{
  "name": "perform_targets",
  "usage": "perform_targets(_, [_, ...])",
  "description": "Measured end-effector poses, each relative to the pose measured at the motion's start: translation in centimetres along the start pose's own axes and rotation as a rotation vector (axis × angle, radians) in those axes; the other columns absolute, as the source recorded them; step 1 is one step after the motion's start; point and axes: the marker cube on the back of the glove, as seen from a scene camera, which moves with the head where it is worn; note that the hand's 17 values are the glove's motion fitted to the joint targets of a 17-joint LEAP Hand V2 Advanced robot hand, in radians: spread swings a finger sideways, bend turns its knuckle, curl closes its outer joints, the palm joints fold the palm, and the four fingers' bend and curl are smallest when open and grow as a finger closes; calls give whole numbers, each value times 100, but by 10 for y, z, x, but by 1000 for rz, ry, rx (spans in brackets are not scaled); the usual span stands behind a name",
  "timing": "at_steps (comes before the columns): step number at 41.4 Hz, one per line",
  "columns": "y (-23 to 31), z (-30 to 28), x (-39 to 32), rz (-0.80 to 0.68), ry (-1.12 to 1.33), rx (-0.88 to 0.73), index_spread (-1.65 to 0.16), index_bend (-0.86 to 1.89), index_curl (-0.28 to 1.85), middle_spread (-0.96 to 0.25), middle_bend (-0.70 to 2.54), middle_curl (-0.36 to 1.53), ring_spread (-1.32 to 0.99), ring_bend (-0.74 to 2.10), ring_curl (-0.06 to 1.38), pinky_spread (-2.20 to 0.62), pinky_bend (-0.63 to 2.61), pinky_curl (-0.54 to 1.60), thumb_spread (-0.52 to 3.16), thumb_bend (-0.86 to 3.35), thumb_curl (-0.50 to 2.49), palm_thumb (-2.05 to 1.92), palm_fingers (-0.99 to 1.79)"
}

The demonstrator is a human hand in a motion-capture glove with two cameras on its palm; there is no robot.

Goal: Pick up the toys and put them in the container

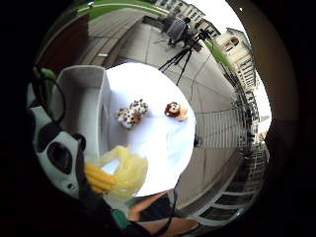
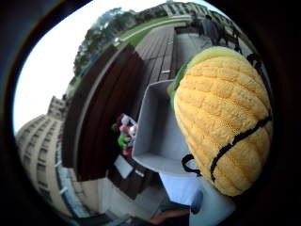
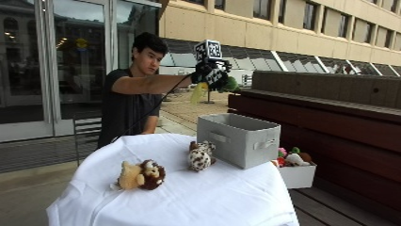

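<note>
While the round surface [image 3: 188, 197] under its white cloth takes up most of the outside view, the grey fabric container [image 3: 241, 139] sits at its far edge, open side up, nothing visible inside from the palm views. Beside the surface, low down, a smaller white bin [image 3: 298, 175] holds mixed plush toys. Right hand [image 3: 210, 75] is raised high above the container, fingers curled round a corn toy [image 3: 206, 89]: yellow kernels, pale husk hanging down, green bit at the side. Thumb-side palm view shows the corn right against the palm with the container below it. Two toys lie on the cloth: a spotted plush [image 3: 200, 156] just beside the container's near wall, touching or not I can't tell; a brown-maned lion plush [image 3: 143, 175] well apart, nearer the front edge.
</note>
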Motion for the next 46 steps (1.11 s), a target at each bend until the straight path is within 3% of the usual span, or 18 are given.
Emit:
perform_targets(6, [0, 32, -58, -4, -7, -28, -32, 22, 71, -29, 113, 64, -37, 134, 54, -48, 93, 47, 48, 16, 70, 71, 116])
perform_targets(14, [-10, 70, -61, 32, -81, -163, -33, 15, 76, -30, 103, 61, -37, 131, 52, -49, 94, 46, 54, 8, 73, 64, 109])
perform_targets(15, [-7, 72, -64, 34, -100, -179, -32, 9, 74, -27, 85, 55, -37, 129, 49, -47, 99, 46, 73, -1, 65, 47, 87])
perform_targets(16, [-6, 73, -66, 34, -117, -190, -31, 10, 75, -26, 80, 55, -37, 131, 51, -47, 102, 48, 77, -4, 63, 42, 82])
perform_targets(19, [-6, 73, -64, 14, -141, -191, -26, -4, 70, -15, 61, 51, -30, 126, 51, -40, 121, 54, 86, -15, 54, 15, 30])
perform_targets(23, [-13, 71, -41, -35, -97, -158, -25, 4, 64, -7, 58, 49, -23, 113, 47, -30, 126, 54, 91, -14, 47, -7, 7])
perform_targets(30, [-36, 77, 42, -30, -24, -124, -28, 15, 56, -6, 46, 43, -19, 79, 32, -15, 123, 48, 96, -12, 37, -16, -20])
perform_targets(38, [-30, 96, 109, 38, 2, -147, -31, 10, 48, -7, 33, 39, -15, 62, 25, -5, 124, 45, 97, -11, 30, -15, -18])
perform_targets(46, [-27, 167, 153, 52, -3, -228, -31, 7, 39, -7, 26, 38, -13, 53, 23, 1, 125, 43, 99, -9, 25, -12, -18])
